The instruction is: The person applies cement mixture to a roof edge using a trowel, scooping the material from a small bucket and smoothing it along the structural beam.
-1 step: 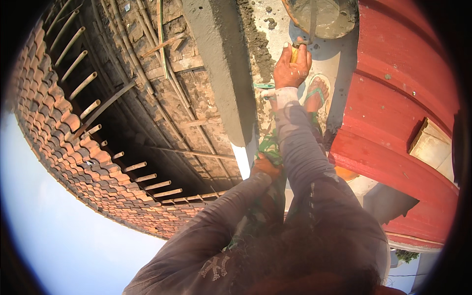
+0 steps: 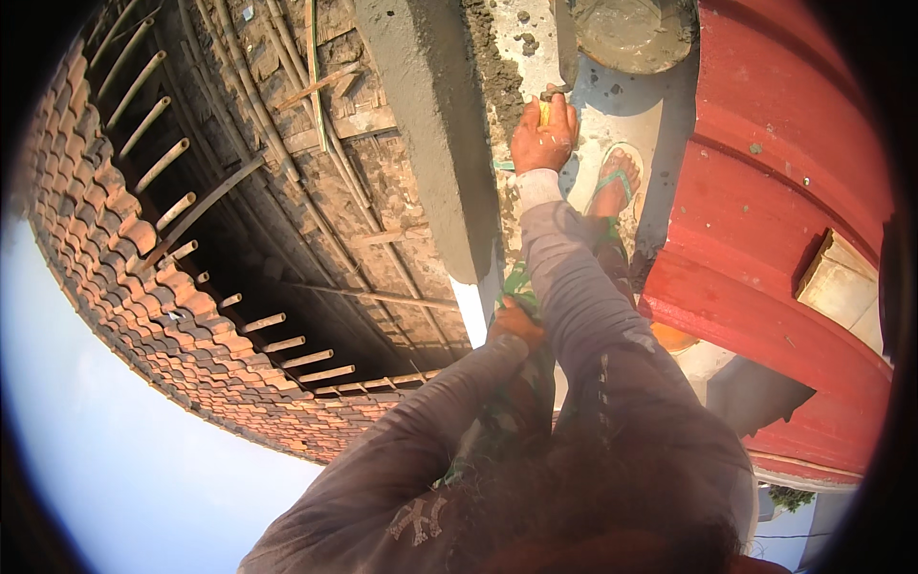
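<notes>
My right hand (image 2: 543, 139) is closed on the yellow handle (image 2: 545, 113) of a trowel, its grey metal part pointing away from me, over a pale narrow surface spotted with mortar (image 2: 507, 77). A long grey rendered ledge (image 2: 411, 96) runs to the left of it, and a round container of wet cement (image 2: 631, 33) is just beyond it to the right. My left hand (image 2: 516, 328) is lower down against my camouflage trousers; its fingers are too hidden to read. My sandalled foot (image 2: 616, 182) shows below and right of my right hand.
To the left lies a lower tiled roof (image 2: 124, 249) with protruding bamboo ends and a woven bamboo surface (image 2: 354, 163). Red corrugated sheeting (image 2: 775, 124) bounds the right side, with a pale block (image 2: 837, 282) in an opening in it. An orange object (image 2: 674, 337) lies by the sheeting.
My right hand, with the trowel, has shifted left and slightly down, away from the cement container, toward the grey ledge. My left hand stays about where it was.
</notes>
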The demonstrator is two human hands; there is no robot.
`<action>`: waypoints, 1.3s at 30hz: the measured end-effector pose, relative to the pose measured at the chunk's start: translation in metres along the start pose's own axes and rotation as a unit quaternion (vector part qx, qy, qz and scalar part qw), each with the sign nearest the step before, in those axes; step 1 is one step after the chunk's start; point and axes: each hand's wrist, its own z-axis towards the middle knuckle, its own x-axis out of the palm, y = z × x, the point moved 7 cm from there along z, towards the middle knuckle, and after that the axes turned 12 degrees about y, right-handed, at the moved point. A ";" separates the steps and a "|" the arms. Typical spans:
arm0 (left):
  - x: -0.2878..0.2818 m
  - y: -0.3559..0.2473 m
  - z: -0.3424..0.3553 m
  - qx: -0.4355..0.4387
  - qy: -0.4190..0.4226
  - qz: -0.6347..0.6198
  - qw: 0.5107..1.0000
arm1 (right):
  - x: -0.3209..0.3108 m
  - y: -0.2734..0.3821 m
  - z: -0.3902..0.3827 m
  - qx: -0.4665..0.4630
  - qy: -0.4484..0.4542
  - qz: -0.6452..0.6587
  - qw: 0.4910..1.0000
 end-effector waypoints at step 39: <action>-0.012 -0.009 -0.018 -0.010 -0.001 0.001 1.000 | -0.104 0.012 0.067 -0.088 -0.115 0.156 0.977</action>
